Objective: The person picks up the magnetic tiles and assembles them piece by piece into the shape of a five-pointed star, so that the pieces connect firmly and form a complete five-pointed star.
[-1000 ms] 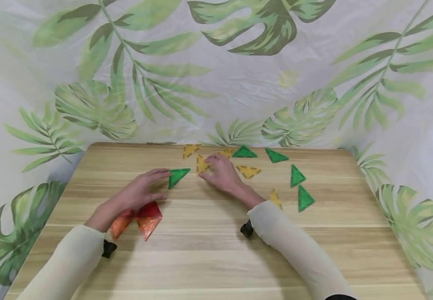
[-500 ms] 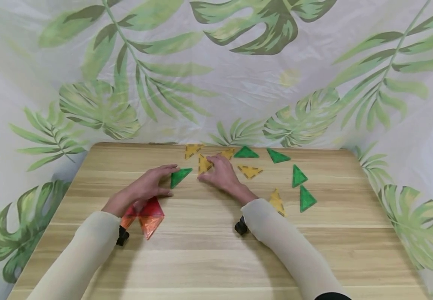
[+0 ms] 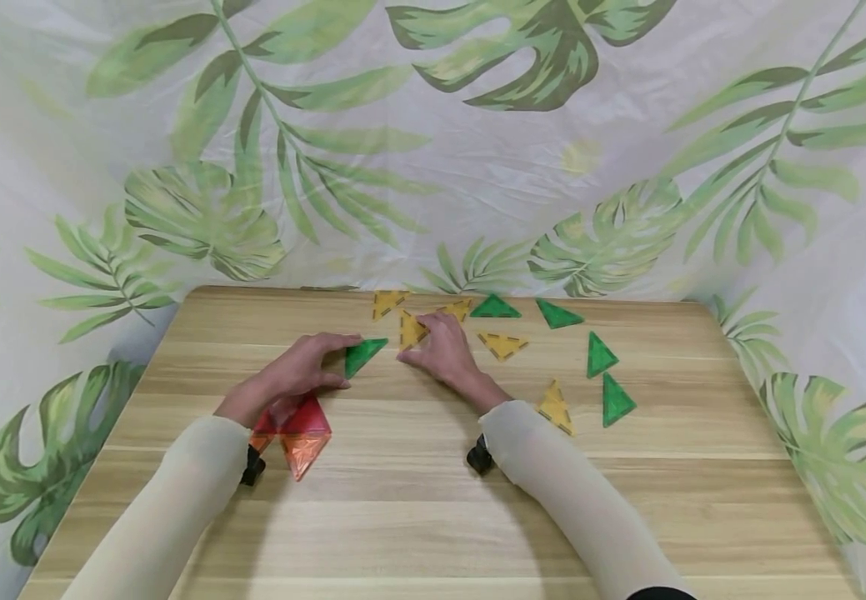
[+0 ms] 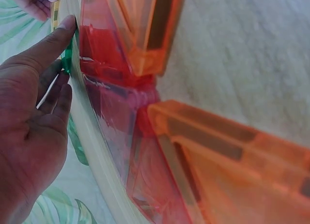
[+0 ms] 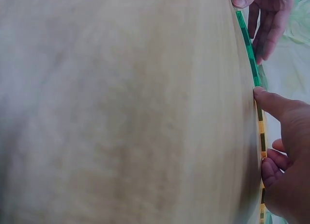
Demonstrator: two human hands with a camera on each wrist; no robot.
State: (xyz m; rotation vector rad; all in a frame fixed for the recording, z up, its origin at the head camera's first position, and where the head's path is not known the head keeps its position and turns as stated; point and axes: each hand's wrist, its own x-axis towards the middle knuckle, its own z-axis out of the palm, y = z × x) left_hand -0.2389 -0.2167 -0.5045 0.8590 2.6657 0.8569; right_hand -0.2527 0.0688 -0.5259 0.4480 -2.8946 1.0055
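Observation:
My left hand pinches a green triangular magnetic tile flat on the table, fingertips at its top edge and thumb at its lower corner. To its right, my right hand holds a yellow triangular magnetic tile between thumb and fingers. The right wrist view shows the green tile edge-on, in line with yellow edges beside the right thumb. Below the left hand lies a cluster of red tiles and orange tiles, partly hidden by the hand and sleeve; the left wrist view shows the orange tiles close up.
Loose yellow tiles lie around the right hand, one beside the right sleeve. Several green tiles are spread along the back and right of the wooden table. A leaf-patterned cloth hangs behind it.
My left hand has moved right, and its fingers and thumb have come in around the green tile. The right hand stays at the yellow tile with little movement.

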